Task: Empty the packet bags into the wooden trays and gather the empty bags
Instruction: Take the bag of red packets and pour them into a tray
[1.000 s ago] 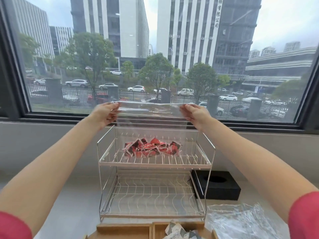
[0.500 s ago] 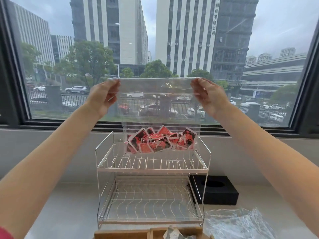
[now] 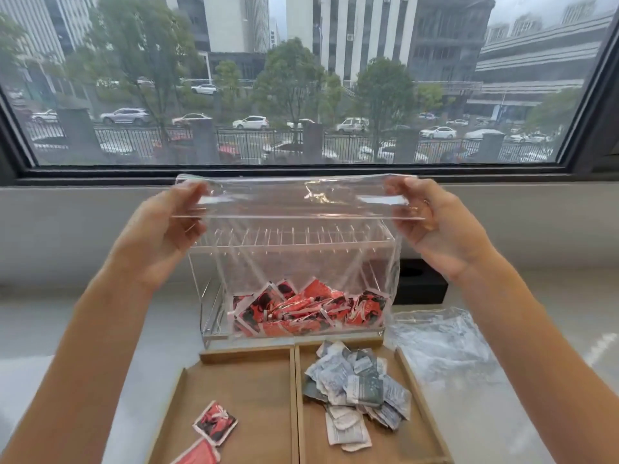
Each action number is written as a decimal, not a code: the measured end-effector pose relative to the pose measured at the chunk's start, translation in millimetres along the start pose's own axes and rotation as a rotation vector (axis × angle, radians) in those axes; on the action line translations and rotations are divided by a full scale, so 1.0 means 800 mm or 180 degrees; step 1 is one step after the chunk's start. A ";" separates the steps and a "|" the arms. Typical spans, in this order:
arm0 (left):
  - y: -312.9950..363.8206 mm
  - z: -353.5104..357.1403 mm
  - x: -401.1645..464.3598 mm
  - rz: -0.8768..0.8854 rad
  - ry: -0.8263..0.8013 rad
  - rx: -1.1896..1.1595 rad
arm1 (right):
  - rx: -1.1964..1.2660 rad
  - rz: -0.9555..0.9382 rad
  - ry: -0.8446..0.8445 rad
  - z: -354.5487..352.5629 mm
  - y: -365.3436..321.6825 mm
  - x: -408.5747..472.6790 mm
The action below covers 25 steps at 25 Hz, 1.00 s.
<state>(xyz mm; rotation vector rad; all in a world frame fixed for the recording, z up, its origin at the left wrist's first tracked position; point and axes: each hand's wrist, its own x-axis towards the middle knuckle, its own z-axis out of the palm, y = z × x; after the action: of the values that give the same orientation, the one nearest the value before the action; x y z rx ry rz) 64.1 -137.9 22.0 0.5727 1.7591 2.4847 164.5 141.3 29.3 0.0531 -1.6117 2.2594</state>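
Left hand (image 3: 160, 236) & right hand (image 3: 438, 226) each pinch a top corner of the clear bag (image 3: 294, 249), held up w/ mouth stretched wide above the trays. Red packets (image 3: 301, 309) sit heaped in the bag's bottom. Left wooden tray (image 3: 254, 390) has 2 red packets; right wooden tray (image 3: 422, 413) holds grey-white packets (image 3: 355, 383). Empty bag (image 3: 438, 343) lies on tabletop (image 3: 502, 413), just right of the trays.
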 end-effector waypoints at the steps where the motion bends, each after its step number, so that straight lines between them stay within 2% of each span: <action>1: -0.012 -0.005 -0.014 -0.0018 0.0011 0.0138 | -0.0008 0.0072 0.0015 -0.008 0.014 -0.013; 5: -0.064 -0.028 -0.074 -0.0206 0.0134 0.0513 | -0.0393 0.0277 0.0083 -0.041 0.069 -0.063; 8: -0.100 -0.039 -0.107 -0.0562 0.0281 0.0672 | -0.0646 0.0545 0.0121 -0.059 0.106 -0.091; 13: -0.139 -0.047 -0.138 -0.1046 0.0616 0.0651 | -0.0628 0.0969 0.0191 -0.069 0.144 -0.110; 16: -0.147 -0.048 -0.140 -0.1029 0.0747 0.0751 | -0.0772 0.0915 0.0222 -0.075 0.155 -0.107; 20: -0.151 -0.044 -0.139 -0.0693 0.0663 0.1266 | -0.1181 0.0801 0.0246 -0.083 0.164 -0.099; 22: -0.153 -0.046 -0.137 -0.0716 0.0583 0.1154 | -0.1150 0.0884 0.0244 -0.089 0.167 -0.092; 25: -0.154 -0.045 -0.132 -0.0834 0.0471 0.0453 | -0.0552 0.0962 0.0276 -0.093 0.170 -0.085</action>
<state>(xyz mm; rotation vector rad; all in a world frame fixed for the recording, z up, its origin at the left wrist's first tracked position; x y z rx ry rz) 129.5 -152.9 -130.2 0.1524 1.9314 2.2892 198.7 152.8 -135.8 -0.3501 -1.8662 2.2858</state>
